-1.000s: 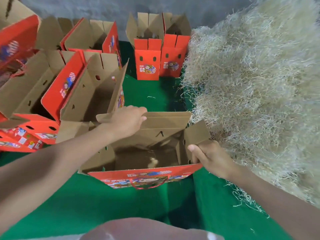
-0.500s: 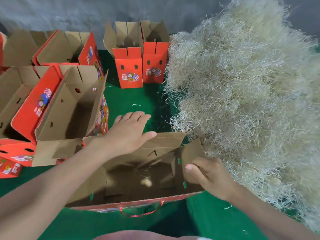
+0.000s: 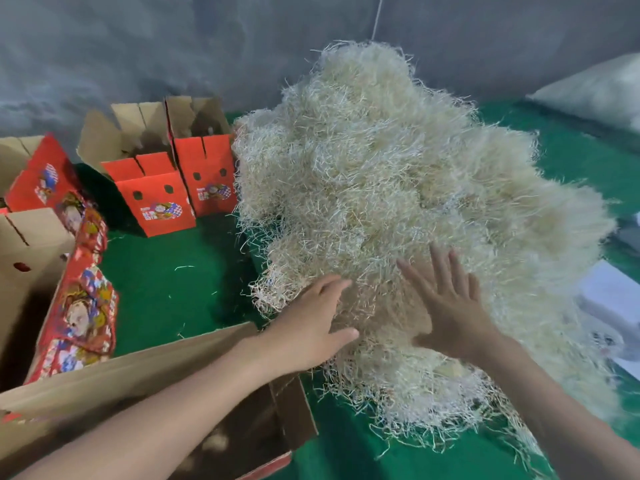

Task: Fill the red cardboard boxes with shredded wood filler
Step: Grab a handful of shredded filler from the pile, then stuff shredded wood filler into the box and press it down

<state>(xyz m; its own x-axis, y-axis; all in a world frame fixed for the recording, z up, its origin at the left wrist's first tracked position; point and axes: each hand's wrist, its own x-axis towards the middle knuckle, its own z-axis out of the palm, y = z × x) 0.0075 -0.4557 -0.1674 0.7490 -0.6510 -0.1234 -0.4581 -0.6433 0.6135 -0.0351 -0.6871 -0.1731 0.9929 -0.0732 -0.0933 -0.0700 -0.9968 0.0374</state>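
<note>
Filler (image 3: 381, 174) sits in one big pale heap on the green cloth (image 3: 166, 292), so I'm placing everything off that heap. Both hands are on its near side, fingers straight and spread wide, gripping nothing. Left hand (image 3: 311, 327) is at the heap's lower left edge with fingertips poking into the strands. Right hand (image 3: 450, 306) is a bit higher up the heap, fingers fanned, palm on the shreds. Near box (image 3: 138, 372) sits just left of the heap's near edge, under the left forearm, flaps up, inside mostly in shadow. Back boxes (image 3: 156, 199) stand upright at the heap's far left, the right one hard up against it. Side boxes (image 3: 79, 317) lie tipped further left. White bag (image 3: 595, 88) is off past the heap's far right.
</note>
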